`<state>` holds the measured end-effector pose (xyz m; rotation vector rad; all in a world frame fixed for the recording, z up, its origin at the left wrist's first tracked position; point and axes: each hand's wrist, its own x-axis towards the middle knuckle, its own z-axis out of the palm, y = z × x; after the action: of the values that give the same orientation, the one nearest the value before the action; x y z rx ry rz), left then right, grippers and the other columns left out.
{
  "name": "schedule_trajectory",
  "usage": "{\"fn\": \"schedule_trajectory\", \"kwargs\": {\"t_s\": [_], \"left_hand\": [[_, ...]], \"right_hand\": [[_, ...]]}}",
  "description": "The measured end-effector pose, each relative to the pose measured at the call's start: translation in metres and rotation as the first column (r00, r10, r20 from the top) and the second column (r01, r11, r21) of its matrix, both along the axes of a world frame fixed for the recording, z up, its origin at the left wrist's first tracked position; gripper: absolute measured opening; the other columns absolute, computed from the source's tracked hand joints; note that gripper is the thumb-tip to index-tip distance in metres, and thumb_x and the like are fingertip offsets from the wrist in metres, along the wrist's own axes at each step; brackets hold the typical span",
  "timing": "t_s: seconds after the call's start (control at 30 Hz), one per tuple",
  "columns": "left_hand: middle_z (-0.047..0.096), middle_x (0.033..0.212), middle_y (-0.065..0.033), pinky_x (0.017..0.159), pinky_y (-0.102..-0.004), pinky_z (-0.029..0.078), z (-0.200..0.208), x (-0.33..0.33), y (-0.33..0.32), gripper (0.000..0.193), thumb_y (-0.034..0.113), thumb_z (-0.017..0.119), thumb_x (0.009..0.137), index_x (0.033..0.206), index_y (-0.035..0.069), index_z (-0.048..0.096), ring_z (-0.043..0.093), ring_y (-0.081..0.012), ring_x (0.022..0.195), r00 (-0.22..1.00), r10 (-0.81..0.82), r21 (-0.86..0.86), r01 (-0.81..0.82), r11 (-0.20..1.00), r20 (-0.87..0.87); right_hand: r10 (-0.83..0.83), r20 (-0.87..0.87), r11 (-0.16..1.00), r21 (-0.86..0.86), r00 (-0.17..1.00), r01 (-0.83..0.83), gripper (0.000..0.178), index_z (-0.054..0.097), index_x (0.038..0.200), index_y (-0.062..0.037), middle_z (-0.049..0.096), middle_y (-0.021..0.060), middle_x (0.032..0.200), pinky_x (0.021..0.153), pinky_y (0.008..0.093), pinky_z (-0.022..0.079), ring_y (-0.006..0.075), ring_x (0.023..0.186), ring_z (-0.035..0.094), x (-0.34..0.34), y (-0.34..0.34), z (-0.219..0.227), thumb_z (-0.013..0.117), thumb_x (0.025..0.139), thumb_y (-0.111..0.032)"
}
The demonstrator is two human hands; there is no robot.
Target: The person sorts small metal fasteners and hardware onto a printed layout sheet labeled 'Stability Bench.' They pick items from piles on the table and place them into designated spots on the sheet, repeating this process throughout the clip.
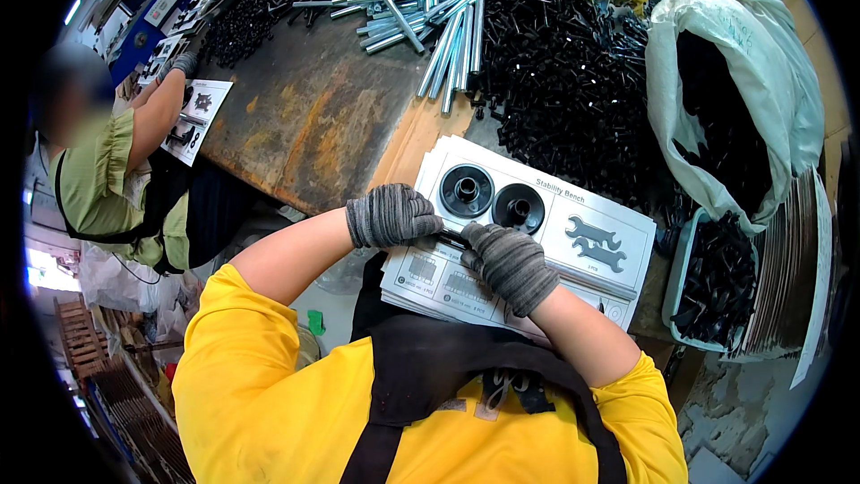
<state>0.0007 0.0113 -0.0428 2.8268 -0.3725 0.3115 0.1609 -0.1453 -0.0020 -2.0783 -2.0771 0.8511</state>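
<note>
Both my hands wear grey knitted gloves and meet over a stack of printed white cards (627, 226). My left hand (391, 215) is closed, its fingers curled at the card's left edge. Closed too, my right hand (512, 267) pinches toward it. Between them is a small dark piece (454, 238), mostly hidden by the fingers; its kind I cannot make out. Just beyond the hands, two black round discs with raised hubs (466, 190) sit on the top card. Grey wrench shapes (593, 242) show to their right. A silver tube (596, 281) lies along the card's near side.
Silver metal tubes (394, 14) are heaped at the back, beside a large pile of small black parts (564, 90). A white sack (667, 81) and a tub of black pieces (755, 274) stand right. At left, a co-worker's gloved hand (185, 63) is near another card (208, 117).
</note>
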Motion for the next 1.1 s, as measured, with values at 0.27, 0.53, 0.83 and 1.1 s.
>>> {"fn": "schedule_trajectory", "kwargs": {"t_s": [0.27, 0.53, 0.83, 1.1], "left_hand": [[0.06, 0.081, -0.01, 0.068, -0.032, 0.049, 0.029, 0.029, 0.031, 0.035, 0.025, 0.066, 0.076, 0.104, 0.008, 0.057, 0.061, -0.0222, 0.076, 0.858, 0.502, -0.41, -0.498, 0.764, -0.106], [0.056, 0.103, -0.0154, 0.084, -0.0361, 0.046, 0.023, 0.141, 0.056, 0.034, 0.016, 0.055, 0.08, 0.113, 0.008, 0.052, 0.057, -0.0293, 0.095, 0.644, 0.721, 0.069, -0.731, 0.679, -0.256], [0.06, 0.09, -0.0132, 0.077, -0.0341, 0.048, 0.027, 0.122, 0.061, 0.016, 0.009, 0.056, 0.08, 0.094, 0.006, 0.061, 0.06, -0.0262, 0.084, 0.727, 0.651, -0.257, -0.686, 0.68, -0.218], [0.058, 0.078, -0.0071, 0.064, -0.0287, 0.049, 0.046, 0.004, -0.005, 0.021, 0.003, 0.066, 0.072, 0.091, 0.006, 0.058, 0.058, -0.0198, 0.07, 0.901, 0.42, -0.406, -0.346, 0.846, 0.106]], "right_hand": [[-0.282, -0.038, 0.865, 0.422, 0.959, 0.272, 0.028, 0.055, 0.107, -0.0117, 0.055, 0.0133, 0.103, 0.076, 0.0349, 0.049, 0.0264, 0.092, 0.057, 0.095, 0.017, 0.019, 0.058, 0.08, -0.019], [-0.434, 0.47, 0.901, 0.198, 0.769, 0.387, 0.034, 0.049, 0.109, -0.013, 0.054, 0.0143, 0.109, 0.073, 0.042, 0.051, 0.0293, 0.096, 0.058, 0.117, 0.106, 0.02, 0.054, 0.081, -0.032], [-0.343, 0.489, 0.936, 0.11, 0.802, 0.333, 0.035, 0.046, 0.115, -0.0141, 0.052, 0.0153, 0.112, 0.075, 0.0442, 0.051, 0.0316, 0.1, 0.057, 0.123, 0.113, 0.009, 0.051, 0.081, -0.007], [-0.475, 0.171, 0.857, 0.312, 0.864, 0.41, 0.028, 0.054, 0.101, -0.0106, 0.061, 0.0157, 0.092, 0.076, 0.04, 0.049, 0.0308, 0.086, 0.06, 0.139, 0.1, 0.003, 0.056, 0.077, -0.023]]}}
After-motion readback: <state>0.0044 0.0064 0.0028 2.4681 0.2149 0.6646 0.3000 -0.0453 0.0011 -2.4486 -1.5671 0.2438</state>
